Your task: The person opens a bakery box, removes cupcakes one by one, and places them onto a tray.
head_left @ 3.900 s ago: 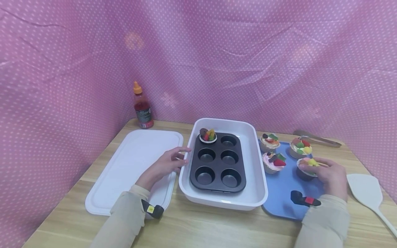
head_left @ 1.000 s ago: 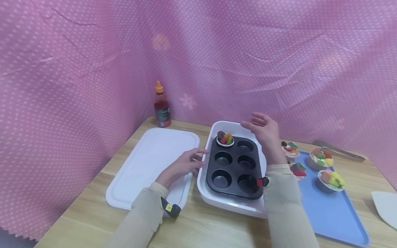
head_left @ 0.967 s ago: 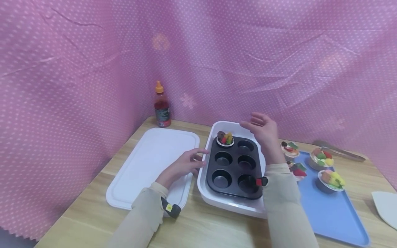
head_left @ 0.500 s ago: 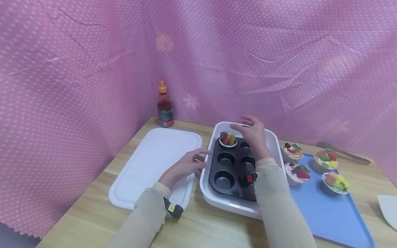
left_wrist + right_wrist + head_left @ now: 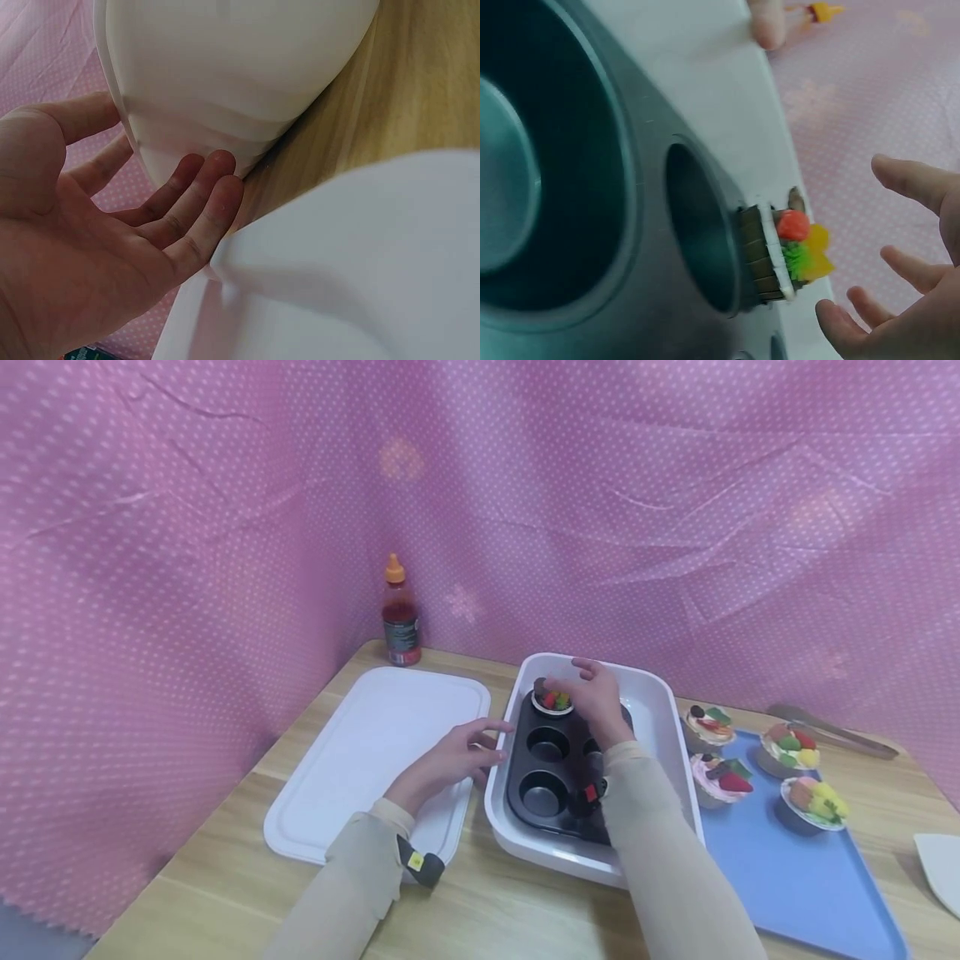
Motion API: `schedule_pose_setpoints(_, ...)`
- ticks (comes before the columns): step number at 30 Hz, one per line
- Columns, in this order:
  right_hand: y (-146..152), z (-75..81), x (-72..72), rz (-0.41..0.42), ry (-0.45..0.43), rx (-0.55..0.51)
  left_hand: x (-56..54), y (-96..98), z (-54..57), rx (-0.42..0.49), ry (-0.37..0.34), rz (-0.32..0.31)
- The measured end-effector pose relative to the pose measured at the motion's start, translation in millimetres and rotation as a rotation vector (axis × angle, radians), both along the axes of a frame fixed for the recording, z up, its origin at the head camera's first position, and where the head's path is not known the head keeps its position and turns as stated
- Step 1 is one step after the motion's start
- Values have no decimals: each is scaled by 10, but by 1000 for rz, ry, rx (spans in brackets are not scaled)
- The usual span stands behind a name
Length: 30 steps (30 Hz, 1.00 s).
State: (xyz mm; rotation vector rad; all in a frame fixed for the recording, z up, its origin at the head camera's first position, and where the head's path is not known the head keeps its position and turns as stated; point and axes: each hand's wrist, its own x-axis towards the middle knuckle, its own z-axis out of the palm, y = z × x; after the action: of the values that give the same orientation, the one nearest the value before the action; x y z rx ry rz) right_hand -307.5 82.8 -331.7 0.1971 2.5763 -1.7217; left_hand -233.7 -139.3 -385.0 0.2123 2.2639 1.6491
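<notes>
A black muffin tin (image 5: 520, 768) sits inside a white rectangular basin (image 5: 662, 714). In its far left cup stands a small fruit-topped cupcake (image 5: 799, 244) with a white rim. My right hand (image 5: 597, 700) hovers over the tin; its spread fingers are around the fruit topping in the head view and apart from it in the right wrist view. It holds nothing. My left hand (image 5: 450, 758) is at the basin's left side, thumb and fingers relaxed. The left wrist view shows its fingertips right at the basin's outer wall. Right forearm and hand hide part of the tin's right column.
Several cupcakes, among them a yellow-topped one (image 5: 813, 803), stand on a blue tray (image 5: 802, 877) at right. Tongs (image 5: 832, 731) lie behind it, a white spatula (image 5: 937, 864) at the right edge. A white cutting board (image 5: 360, 752) lies left; a sauce bottle (image 5: 401, 618) stands behind.
My right hand has gone from a cupcake on the blue tray, leftwards over the tin, and down to the cupcake in the far left cup. The left hand stays by the basin.
</notes>
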Motion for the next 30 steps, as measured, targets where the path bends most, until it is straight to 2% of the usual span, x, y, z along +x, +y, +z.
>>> schedule_pose_setpoints(6,-29,-99,1,10,18,59,9,0,20,3,-7,6)
schedule_pose_setpoints(13,-43,-201,-35,10,-19,73,4,-3,26,-2,-8,7)
schedule_pose_setpoints(25,-45,-269,-46,21,-15,98,0,4,51,10,-9,-4)
schedule_pose_setpoints(30,-51,-290,-54,51,4,125,6,-13,63,17,-4,-7)
